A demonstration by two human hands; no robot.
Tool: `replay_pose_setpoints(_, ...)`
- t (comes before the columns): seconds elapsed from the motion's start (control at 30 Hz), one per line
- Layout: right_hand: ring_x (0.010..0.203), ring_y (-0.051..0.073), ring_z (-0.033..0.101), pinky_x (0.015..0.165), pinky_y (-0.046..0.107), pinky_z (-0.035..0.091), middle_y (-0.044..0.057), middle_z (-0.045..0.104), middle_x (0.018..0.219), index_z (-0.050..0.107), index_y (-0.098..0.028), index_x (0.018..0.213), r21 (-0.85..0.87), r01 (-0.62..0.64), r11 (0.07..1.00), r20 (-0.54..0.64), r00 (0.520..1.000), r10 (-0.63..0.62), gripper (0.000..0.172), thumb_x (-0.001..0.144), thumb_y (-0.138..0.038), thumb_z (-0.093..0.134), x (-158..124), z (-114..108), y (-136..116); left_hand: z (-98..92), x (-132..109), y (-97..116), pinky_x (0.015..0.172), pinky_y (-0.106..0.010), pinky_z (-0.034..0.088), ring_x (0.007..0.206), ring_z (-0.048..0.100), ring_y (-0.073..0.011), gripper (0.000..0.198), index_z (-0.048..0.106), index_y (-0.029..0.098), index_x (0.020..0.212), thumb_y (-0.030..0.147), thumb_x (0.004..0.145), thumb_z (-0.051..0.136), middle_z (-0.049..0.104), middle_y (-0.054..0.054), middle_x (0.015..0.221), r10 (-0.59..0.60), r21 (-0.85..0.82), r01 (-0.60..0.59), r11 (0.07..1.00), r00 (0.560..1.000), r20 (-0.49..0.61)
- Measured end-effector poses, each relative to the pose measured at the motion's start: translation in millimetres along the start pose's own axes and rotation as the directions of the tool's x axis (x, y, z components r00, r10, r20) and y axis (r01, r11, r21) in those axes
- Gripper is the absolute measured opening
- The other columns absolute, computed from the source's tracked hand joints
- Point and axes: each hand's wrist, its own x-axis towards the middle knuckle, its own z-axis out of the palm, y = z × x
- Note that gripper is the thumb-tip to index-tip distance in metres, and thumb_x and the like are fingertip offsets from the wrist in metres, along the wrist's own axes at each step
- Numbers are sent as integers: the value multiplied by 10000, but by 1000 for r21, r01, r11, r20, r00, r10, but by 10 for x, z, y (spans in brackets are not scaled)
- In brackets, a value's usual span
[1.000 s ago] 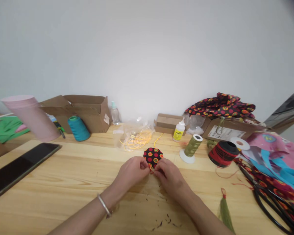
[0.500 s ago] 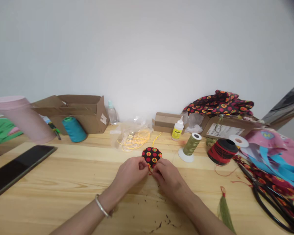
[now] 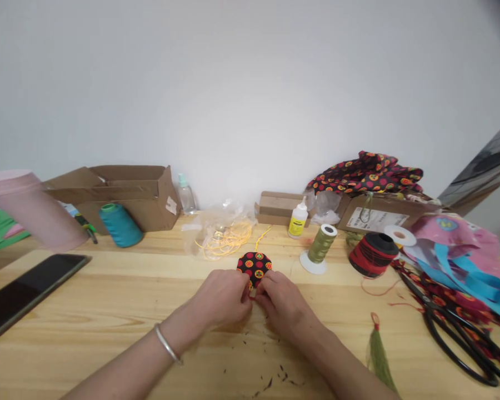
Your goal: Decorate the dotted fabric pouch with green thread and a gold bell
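A round black fabric piece with red and yellow flower prints (image 3: 254, 264) lies on the wooden table, a twisted yellow cord (image 3: 261, 238) running from its far edge. At its near edge, my left hand (image 3: 229, 291) is closed, fingers curled down, pinching a short red cord (image 3: 252, 298). Opposite it, my right hand (image 3: 280, 297) is closed too, fingertips pressed together on the red cord beside the fabric edge. The fingertips partly cover the cord and the lower rim of the fabric piece.
Behind stand a glue bottle (image 3: 298, 219), an olive thread spool (image 3: 321, 244) and a plastic bag with yellow cord (image 3: 229, 236). To the right are a red cord spool (image 3: 373, 254), black scissors (image 3: 445, 322) and a green tassel (image 3: 379, 355). A phone (image 3: 33, 289) and teal thread cone (image 3: 120, 225) are left.
My left hand has turned over, its fingers now curled downward near the red cord. My right hand stays close to the same spot. The whole view has shifted slightly.
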Motion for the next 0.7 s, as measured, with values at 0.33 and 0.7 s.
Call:
replay_pose_setpoints(0.33, 711, 163, 492, 614, 259, 390, 48, 560, 748, 548, -163, 664, -100, 23, 995, 45, 999, -19, 137, 733, -59, 493, -11, 26, 16, 47, 60, -94, 448, -208, 248, 498, 470, -126, 156, 526, 202, 558, 201, 662, 410, 521, 28, 520, -54, -106, 58, 993, 998, 36)
replay_pose_setpoints(0.7, 686, 171, 479, 588, 269, 367, 63, 561, 733, 559, -145, 661, -143, 54, 988, 52, 998, -47, 126, 741, -70, 498, -10, 47, 11, 59, 70, 10, 447, -213, 246, 493, 455, -126, 131, 497, 192, 549, 226, 653, 426, 538, 20, 521, -190, -192, 183, 964, 982, -15)
